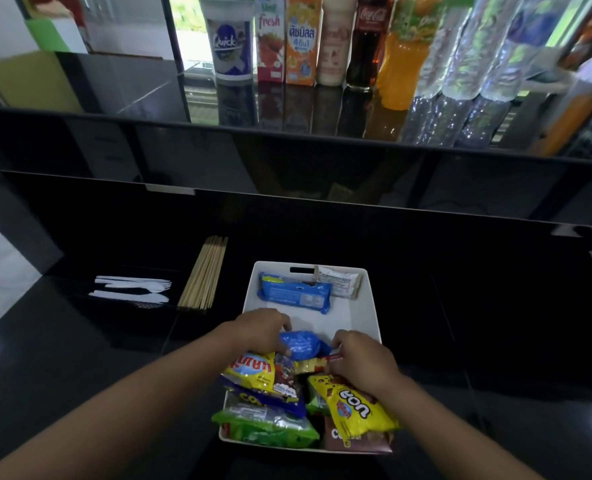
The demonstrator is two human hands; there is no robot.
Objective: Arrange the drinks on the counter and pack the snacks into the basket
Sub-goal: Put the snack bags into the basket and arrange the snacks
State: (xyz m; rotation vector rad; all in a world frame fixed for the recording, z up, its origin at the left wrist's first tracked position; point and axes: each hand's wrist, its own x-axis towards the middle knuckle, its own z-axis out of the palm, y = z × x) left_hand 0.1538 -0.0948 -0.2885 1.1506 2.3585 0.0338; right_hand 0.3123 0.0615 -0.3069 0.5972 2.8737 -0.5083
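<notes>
A white basket [365,306] sits on the black lower counter [79,341] and serves as the reference point. Inside it, at the far end, lie a blue biscuit pack [294,295] and, just beside it against the far wall, a white wrapped bar [339,281]. The near half of the basket is filled with snack bags: a yellow bag [254,370], a green bag [270,424], a second yellow bag [360,407] and a brown pack [356,439] at the near corner. The left hand [259,329] rests over the basket's middle, fingers curled onto a blue packet [301,345]; whether it grips the packet or only touches it cannot be determined. The right hand [360,358] is curled over the snacks beside that packet; its grasp cannot be determined. Left of the basket lie wooden skewers [204,271], and further left, white plastic cutlery [135,289]. Beyond the basket, on the raised counter [131,95], drinks stand in a row: a Quick cup [230,39], two cartons [285,39], a pale bottle [334,43], a cola bottle [367,39], an orange bottle [403,53] and clear water bottles [471,53].
</notes>
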